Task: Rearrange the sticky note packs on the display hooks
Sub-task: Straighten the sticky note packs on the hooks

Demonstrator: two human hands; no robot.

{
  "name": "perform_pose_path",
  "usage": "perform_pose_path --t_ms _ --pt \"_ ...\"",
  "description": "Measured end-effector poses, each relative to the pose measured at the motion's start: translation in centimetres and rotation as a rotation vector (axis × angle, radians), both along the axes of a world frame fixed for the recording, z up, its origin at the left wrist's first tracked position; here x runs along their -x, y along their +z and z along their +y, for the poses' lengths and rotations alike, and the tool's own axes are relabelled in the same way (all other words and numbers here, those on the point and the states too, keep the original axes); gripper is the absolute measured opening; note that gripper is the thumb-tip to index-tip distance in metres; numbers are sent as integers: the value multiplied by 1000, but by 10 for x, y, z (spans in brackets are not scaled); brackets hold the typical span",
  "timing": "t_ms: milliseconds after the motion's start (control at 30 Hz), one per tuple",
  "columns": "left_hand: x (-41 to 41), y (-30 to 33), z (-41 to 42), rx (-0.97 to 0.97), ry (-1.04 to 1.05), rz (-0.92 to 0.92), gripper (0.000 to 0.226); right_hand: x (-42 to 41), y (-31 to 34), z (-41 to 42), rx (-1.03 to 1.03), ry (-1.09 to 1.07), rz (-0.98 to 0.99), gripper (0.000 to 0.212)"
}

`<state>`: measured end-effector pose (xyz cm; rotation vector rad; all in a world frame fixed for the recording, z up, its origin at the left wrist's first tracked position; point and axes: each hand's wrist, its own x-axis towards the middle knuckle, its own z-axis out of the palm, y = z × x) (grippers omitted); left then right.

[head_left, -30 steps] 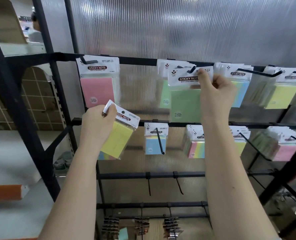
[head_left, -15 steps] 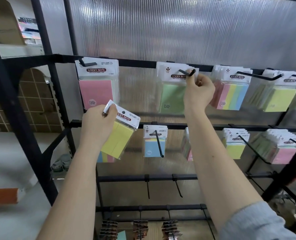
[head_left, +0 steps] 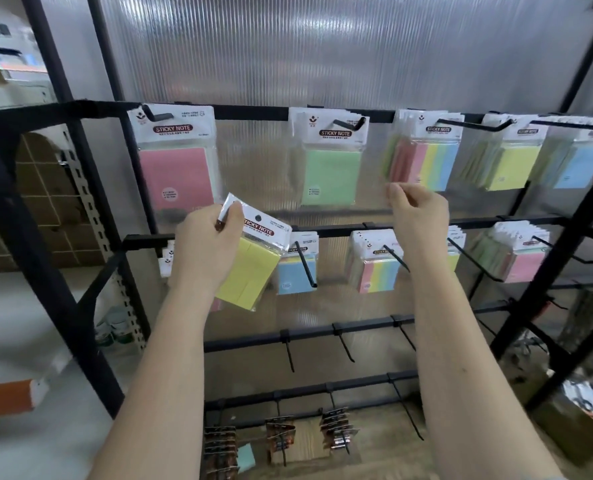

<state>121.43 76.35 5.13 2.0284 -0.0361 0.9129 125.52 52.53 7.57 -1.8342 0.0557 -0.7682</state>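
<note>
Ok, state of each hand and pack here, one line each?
Left hand: grips yellow pack, off any hook.
Yellow pack: held tilted, not hung.
Right hand: fingers loosely curled, holds nothing.
Green pack: hanging on top-row hook.
Pink pack: hanging on top-row hook.
Blue pack: hanging on second-row hook.
</note>
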Motion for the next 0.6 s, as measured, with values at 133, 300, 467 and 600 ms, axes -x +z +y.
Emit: perform_pose_path --t_ms 133,300,467,600 --pt "4 -1 -17 -15 -86 13 49 28 -23 -22 89 -43 97 31" --pt "4 0 -50 -7 -135 33 46 46 -41 -60 222 -83 255 29" --pt "0 2 -98 -21 -161 44 52 56 -56 -116 272 -139 335 27" --pt "-4 3 -151 -23 -199 36 50 56 -63 -168 262 -173 364 35"
